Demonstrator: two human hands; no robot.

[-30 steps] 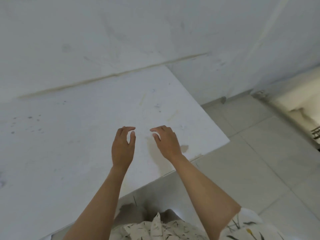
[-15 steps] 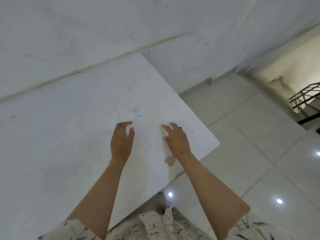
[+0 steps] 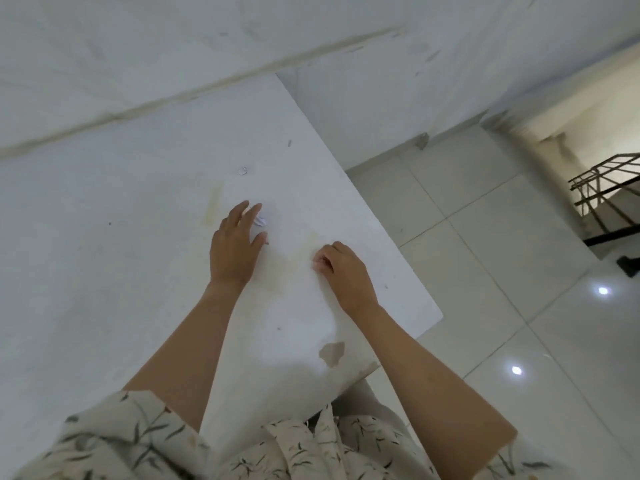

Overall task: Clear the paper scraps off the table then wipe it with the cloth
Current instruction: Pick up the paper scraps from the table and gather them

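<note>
White desk (image 3: 104, 237) butts against a white wall (image 3: 311, 36), glossy tiled floor (image 3: 485, 237) to its right, dark metal railing (image 3: 606, 188) at the far right. Desk surface is stained: a yellowish streak (image 3: 214, 206) and a chipped brown spot (image 3: 331, 353) near the front edge. Left hand (image 3: 237, 247) lies over the desk, fingers spread and fairly straight, a crumpled paper scrap (image 3: 260, 221) just beside its fingertips; contact can't be confirmed. Second small paper scrap (image 3: 242, 170) sits farther back, apart from both hands. Right hand (image 3: 343, 271) is near the desk's right edge, fingers curled under; can't tell whether it holds anything. Hands are apart. Floral-print sleeves (image 3: 131, 438) show at the bottom.
</note>
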